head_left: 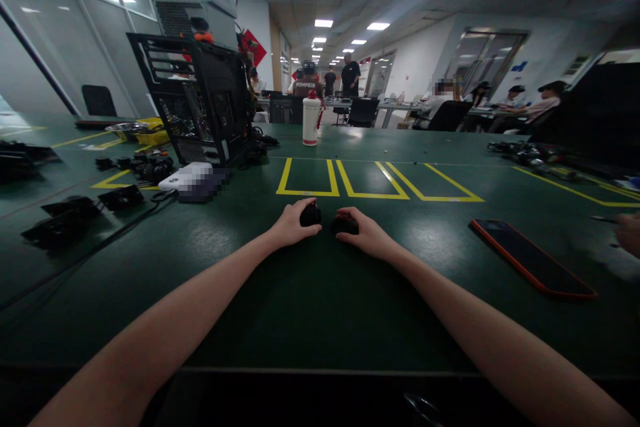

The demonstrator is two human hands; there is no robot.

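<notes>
Near the middle of the green table (pixel 320 307), my left hand (pixel 293 223) is closed around a small black object (pixel 311 215), thumb near and fingers on the far side. A second dark, rounded object (pixel 346 225) sits in the curled fingers of my right hand (pixel 365 232), low over the tabletop. The two objects face each other with a narrow gap between them. Both are too dark to name their kind. Just beyond my hands lie frames of yellow tape (pixel 375 197) on the table.
On the left stand an open black computer case (pixel 200 100), a white box-like item (pixel 187 177) and black parts (pixel 65 223). A white cup (pixel 310 121) stands farther back. At right lie an orange-edged phone (pixel 533 260) and cables (pixel 530 157); another person's hand (pixel 629 233) shows there.
</notes>
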